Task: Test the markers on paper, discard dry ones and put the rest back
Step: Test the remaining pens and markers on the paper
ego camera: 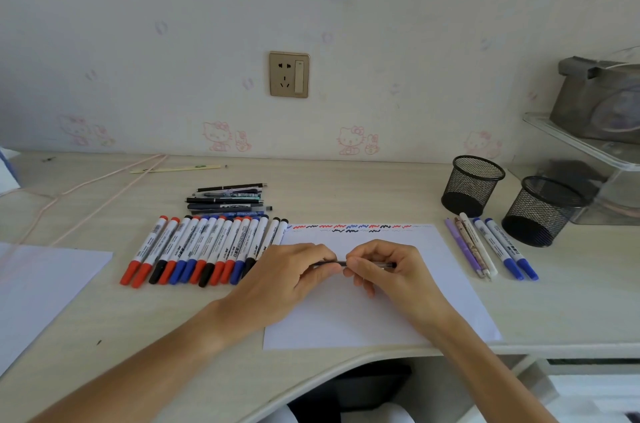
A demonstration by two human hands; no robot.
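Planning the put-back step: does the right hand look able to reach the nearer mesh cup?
Probably yes: nothing stands between the right hand and the nearer mesh cup, only flat pens, though it holds a pen.

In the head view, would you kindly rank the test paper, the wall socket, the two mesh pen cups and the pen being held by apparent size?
1. Test paper, largest by far.
2. The two mesh pen cups: alike; the right one is nearer, so unranked.
3. Wall socket.
4. Pen held between the left hand and right hand, mostly hidden.
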